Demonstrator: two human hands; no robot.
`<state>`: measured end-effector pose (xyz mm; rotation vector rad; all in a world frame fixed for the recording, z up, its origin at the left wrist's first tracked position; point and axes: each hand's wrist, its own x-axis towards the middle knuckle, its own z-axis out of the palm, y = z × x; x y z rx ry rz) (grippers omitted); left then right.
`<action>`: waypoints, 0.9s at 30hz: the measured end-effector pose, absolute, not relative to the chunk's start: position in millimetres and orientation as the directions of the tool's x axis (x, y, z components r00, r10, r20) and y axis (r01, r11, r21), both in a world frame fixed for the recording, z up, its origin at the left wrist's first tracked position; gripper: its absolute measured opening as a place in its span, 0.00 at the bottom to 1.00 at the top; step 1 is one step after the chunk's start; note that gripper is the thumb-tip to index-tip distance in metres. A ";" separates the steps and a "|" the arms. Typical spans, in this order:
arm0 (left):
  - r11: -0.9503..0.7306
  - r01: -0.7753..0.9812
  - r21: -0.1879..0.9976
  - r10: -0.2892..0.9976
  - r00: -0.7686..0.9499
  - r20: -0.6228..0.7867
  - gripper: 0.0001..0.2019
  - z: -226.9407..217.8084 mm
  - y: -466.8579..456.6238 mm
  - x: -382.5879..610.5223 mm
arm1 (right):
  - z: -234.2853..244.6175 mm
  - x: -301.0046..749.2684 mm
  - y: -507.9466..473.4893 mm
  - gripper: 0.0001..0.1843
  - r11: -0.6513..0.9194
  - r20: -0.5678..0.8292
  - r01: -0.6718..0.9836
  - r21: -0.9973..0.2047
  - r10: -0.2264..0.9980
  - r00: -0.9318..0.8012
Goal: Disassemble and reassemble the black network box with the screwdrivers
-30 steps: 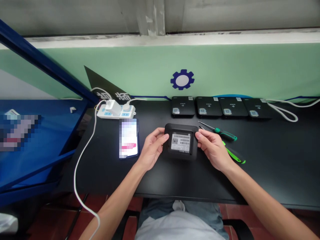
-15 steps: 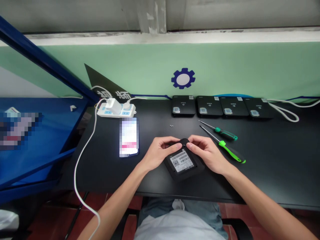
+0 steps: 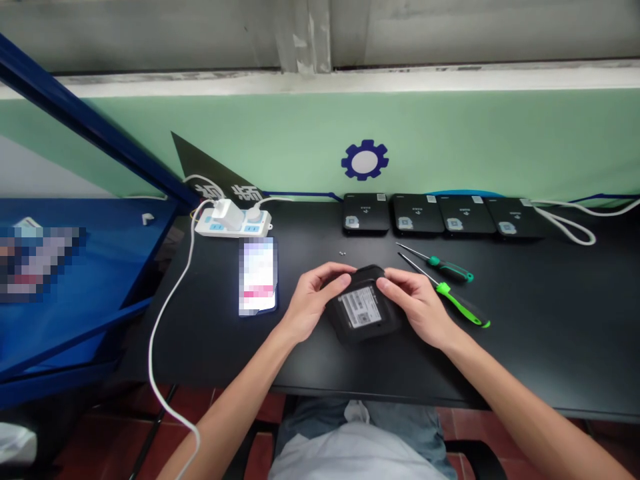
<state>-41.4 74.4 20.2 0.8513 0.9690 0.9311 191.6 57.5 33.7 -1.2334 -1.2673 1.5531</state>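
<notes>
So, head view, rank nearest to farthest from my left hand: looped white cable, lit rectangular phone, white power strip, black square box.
1. Black box, touching the left hand.
2. Phone, left of that hand.
3. Power strip, beyond the phone.
4. Looped cable, far right.

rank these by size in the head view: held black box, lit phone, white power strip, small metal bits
1. held black box
2. lit phone and white power strip: too close to rank
3. small metal bits

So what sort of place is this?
Probably an electronics repair or assembly spot: two screwdrivers lie on the black desk, four black boxes line its back, and the left hand and right hand hold a labelled black device.
</notes>
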 end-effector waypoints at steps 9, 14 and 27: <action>0.274 -0.145 0.951 0.927 0.301 -0.221 0.20 16.7 75.0 -42.1 | 37.6 186.2 56.6 0.32 -0.200 -0.205 0.047 -0.979 0.937 -0.283; 0.269 -0.139 0.953 0.926 0.311 -0.216 0.21 15.7 74.9 -42.4 | 36.0 186.9 56.7 0.32 -0.194 -0.202 0.058 -0.979 0.935 -0.291; 0.268 -0.197 0.943 0.951 0.211 -0.226 0.18 10.6 73.9 -39.2 | 24.8 190.6 53.4 0.22 -0.221 -0.209 -0.005 -0.975 0.930 -0.304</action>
